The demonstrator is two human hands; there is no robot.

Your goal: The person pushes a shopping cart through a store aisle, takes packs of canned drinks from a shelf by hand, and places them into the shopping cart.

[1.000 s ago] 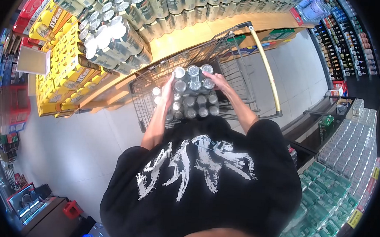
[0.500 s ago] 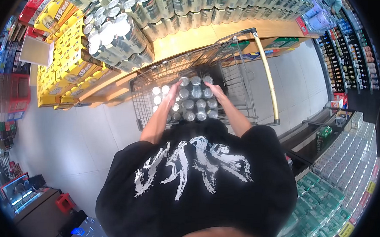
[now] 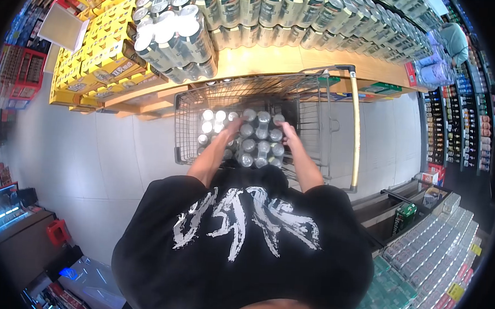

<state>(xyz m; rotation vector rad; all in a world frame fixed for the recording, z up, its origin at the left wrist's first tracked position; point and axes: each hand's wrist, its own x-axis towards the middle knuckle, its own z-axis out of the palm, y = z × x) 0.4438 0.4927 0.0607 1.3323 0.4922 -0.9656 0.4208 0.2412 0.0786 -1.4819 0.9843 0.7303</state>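
Observation:
In the wire shopping cart [image 3: 177,129] sits a block of silver-topped drink cans [image 3: 262,148], upright in tight rows. Along the block's left side is my left hand [image 3: 235,126], its fingers smeared by motion, so their grip does not show clearly. My right hand [image 3: 288,133] is at the far right corner of the block with its fingers apart, beside the outer cans. Whether its fingertips still touch them is hard to tell. Left of my left hand stand more cans [image 3: 207,115] with bright tops, also in the cart.
Beyond the cart, a wooden shelf [image 3: 247,59] bears stacked cans [image 3: 228,8] and yellow cartons [image 3: 98,63]. The cart's pale handle [image 3: 355,126] is on the right. Wrapped can packs [image 3: 427,259] stand at lower right. A person [image 3: 454,42] is at the far right.
The view has shifted, and the cart shows lower in it. My right hand's fingers have come off the can tops to the block's side. My left hand stays beside the block, blurred.

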